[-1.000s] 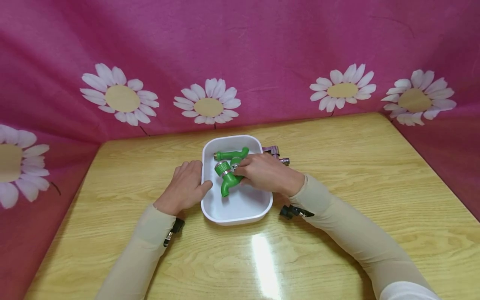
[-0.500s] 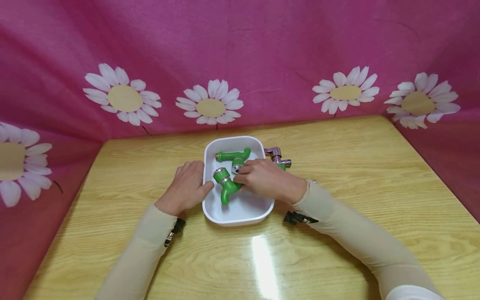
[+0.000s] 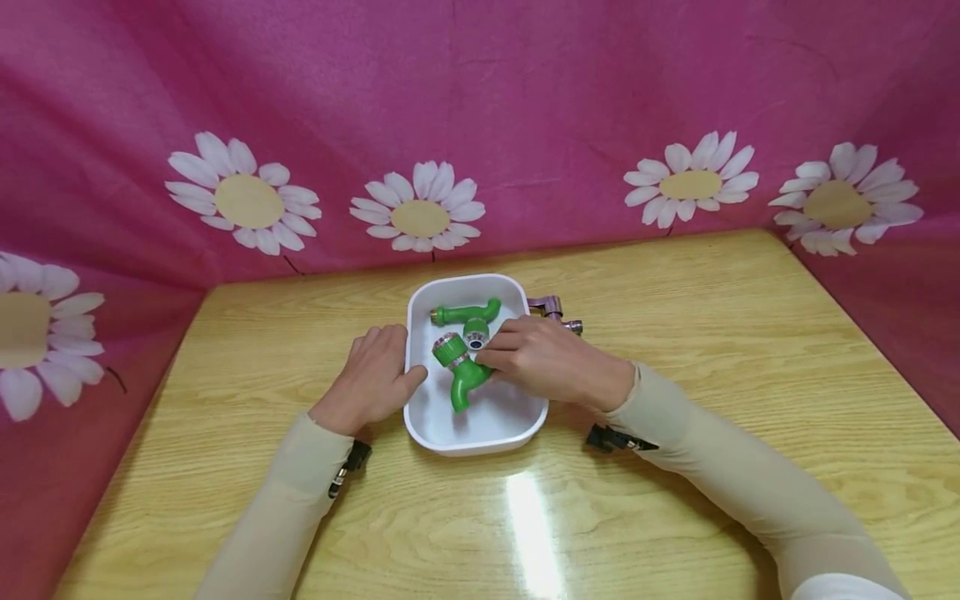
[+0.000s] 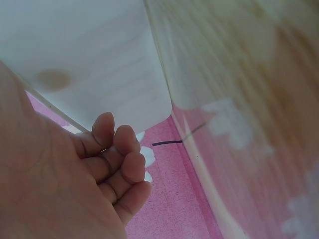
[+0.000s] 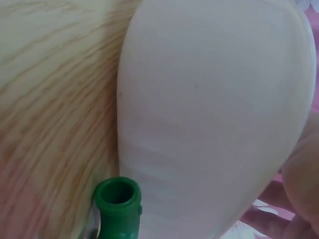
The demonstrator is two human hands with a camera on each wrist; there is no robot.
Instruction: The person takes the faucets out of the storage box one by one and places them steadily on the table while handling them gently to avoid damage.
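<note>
Thumb and fingertips of the right hand [image 3: 551, 358] come together in a pinch on a green tap [image 3: 471, 380] inside a white tray [image 3: 487, 429], twelve o'clock being the side toward the flowered cloth [image 3: 525, 100]. The tap juts from beneath those fingertips, its ribbed knob [image 3: 450, 350] at nine o'clock and its curved spout [image 3: 461, 396] between seven and eight; the end under the hand is hidden, and from here I cannot tell whether the tap touches the tray floor.

Just beyond the same fingertips, near twelve o'clock, sits the knob of a second green tap [image 3: 461, 314], its pipe lying crosswise at eleven in the tray's far end, with a brassy tip [image 3: 434, 315] pointing to nine.

At the tray's nine o'clock edge, the left hand [image 3: 371, 379] holds the rim, thumb laid over it and the four fingers loosely bent along the outside, close together.

Outside the tray, at two o'clock from the right fingertips, a purplish metal tap [image 3: 551, 307] lies on the wooden table [image 3: 637, 500], partly hidden by the right hand. The right wrist view shows a green pipe mouth [image 5: 118, 191] beside the tray's outer wall.

Farther out, pale sleeves [image 3: 270, 483] cover both forearms, a streak of light [image 3: 534, 533] gleams between five and six o'clock from the tray, and white daisies [image 3: 420, 208] dot the magenta cloth
</note>
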